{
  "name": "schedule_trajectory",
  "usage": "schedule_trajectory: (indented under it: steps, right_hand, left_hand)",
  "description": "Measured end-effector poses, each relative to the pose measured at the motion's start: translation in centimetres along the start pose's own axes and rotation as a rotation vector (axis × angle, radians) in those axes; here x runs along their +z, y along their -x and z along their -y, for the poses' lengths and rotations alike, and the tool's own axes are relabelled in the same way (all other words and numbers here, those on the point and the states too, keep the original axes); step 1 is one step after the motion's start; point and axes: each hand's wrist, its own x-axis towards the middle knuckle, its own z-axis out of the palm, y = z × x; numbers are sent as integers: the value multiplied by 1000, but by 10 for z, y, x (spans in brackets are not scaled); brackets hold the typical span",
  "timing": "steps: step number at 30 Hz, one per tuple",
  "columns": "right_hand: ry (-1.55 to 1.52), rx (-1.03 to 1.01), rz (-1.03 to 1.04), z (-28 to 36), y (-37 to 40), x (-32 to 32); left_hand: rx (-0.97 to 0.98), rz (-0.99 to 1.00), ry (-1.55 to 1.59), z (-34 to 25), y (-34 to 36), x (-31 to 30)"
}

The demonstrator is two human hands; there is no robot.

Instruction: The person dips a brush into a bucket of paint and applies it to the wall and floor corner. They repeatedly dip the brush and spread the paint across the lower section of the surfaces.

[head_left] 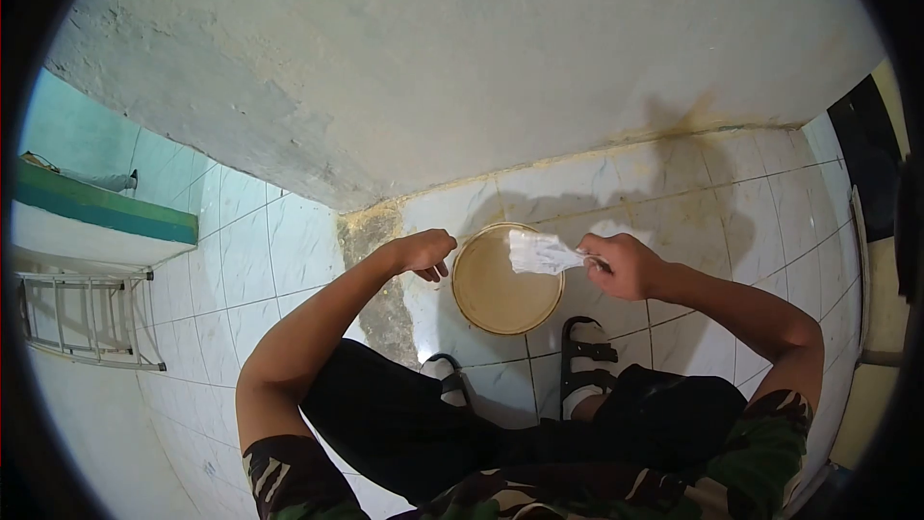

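My right hand point(621, 267) is closed around the handle of a paintbrush point(539, 254), held flat over a round bucket. White paint coats the brush head, which points left. The bucket point(464, 313) has a pale beige inside and stands on the tiled floor between my feet and the wall. Left of its rim hangs my left hand point(422, 252), fingers loosely bent and apart, with nothing visible in it.
A grey, patchy plastered wall point(539, 58) rises just ahead. White tiles point(248, 255) cover the floor, with a rough bare strip point(385, 294) near the wall corner. A metal ladder point(91, 318) is at the left. My sandalled feet point(589, 356) flank the bucket's near side.
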Motion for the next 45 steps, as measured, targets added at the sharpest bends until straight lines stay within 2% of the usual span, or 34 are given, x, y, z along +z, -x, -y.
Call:
schedule_trajectory:
  steps: [1,2,4,5,7,8,10,14,16,23,26,35,43,45]
  right_hand:
    - [-129,137,44,1,0,-1]
    - [-131,137,48,-5,-1,2]
    - [-492,129,16,-20,0,13]
    - [-496,138,22,-17,0,13]
    - [-737,328,111,-12,-3,9]
    - [-738,332,114,-11,-4,7]
    - [-860,378,161,-9,-5,5]
    - [-911,397,172,-12,-4,4]
    - [-914,386,221,-15,-4,5]
    - [-1035,467,239,-21,-1,7]
    - [-1072,466,240,-19,-2,5]
    - [-1035,444,282,-18,-7,-2]
    - [-807,361,233,-17,-11,6]
    - [-844,384,253,-18,-11,8]
  left_hand:
    - [13,-13,-51,2,-1,-1]
    - [28,-25,-102,1,-1,-2]
    - [6,-43,-115,-1,-2,-4]
    - [19,-52,-135,3,-6,-6]
    - [101,-76,-222,14,-13,-6]
    - [100,-71,-219,24,-20,-10]
    - [220,-45,-597,40,-35,-16]
    - [222,-47,-601,27,-20,-15]
    - [151,-105,-528,20,-15,-13]
    - [148,-128,-566,23,-20,-14]
    - [255,-83,-668,26,-23,-15]
    - [229,-97,-630,28,-26,-15]
    - [146,-147,-530,25,-23,-13]
    - [156,-145,-554,22,-20,-13]
